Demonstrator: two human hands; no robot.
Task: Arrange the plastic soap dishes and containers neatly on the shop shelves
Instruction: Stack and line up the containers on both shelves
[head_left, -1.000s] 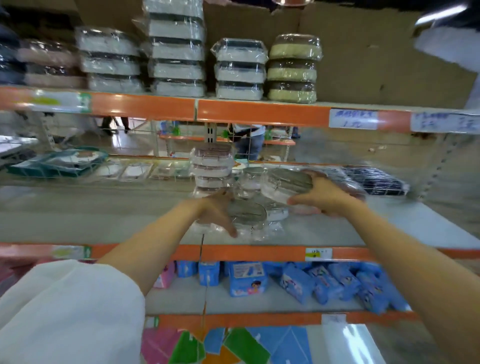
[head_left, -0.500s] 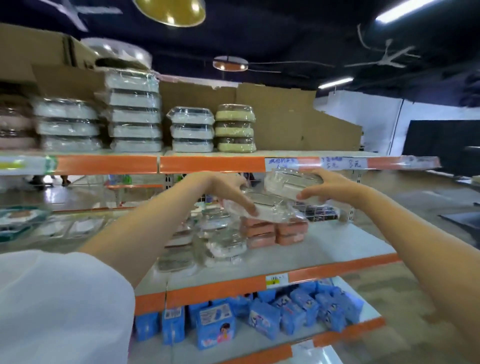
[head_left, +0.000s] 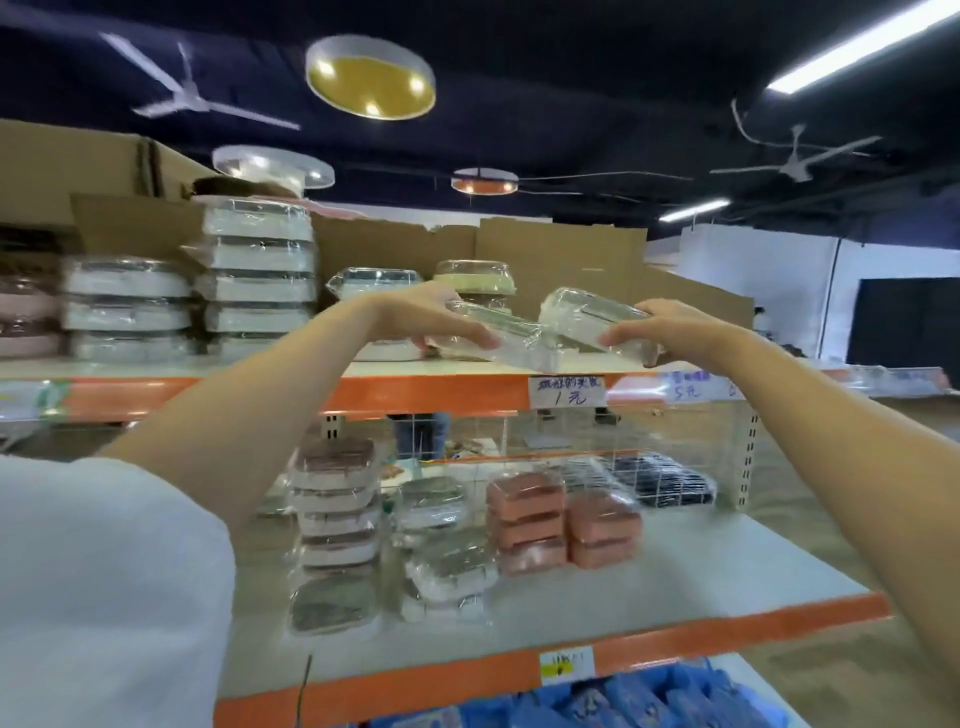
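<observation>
My left hand (head_left: 441, 319) grips a wrapped clear soap dish (head_left: 498, 340) and holds it just above the front edge of the top shelf (head_left: 260, 392). My right hand (head_left: 660, 330) grips a second wrapped dish (head_left: 584, 319), tilted, right beside the first one. Both dishes hover in front of the short stacks of white (head_left: 374, 283) and green-white dishes (head_left: 475, 278) at the back of that shelf. Taller stacks of wrapped white dishes (head_left: 257, 275) stand further left.
The middle shelf (head_left: 675, 571) carries stacks of wrapped dishes (head_left: 337, 514), loose grey ones (head_left: 447, 566) and pink boxes (head_left: 561, 519). Cardboard (head_left: 561, 260) backs the top shelf. Blue packets (head_left: 623, 701) lie on the lowest shelf. Price labels (head_left: 566, 392) hang on the orange rail.
Both hands lifted the two wrapped dishes from the middle shelf up to the top shelf's level. The view tilted upward with them.
</observation>
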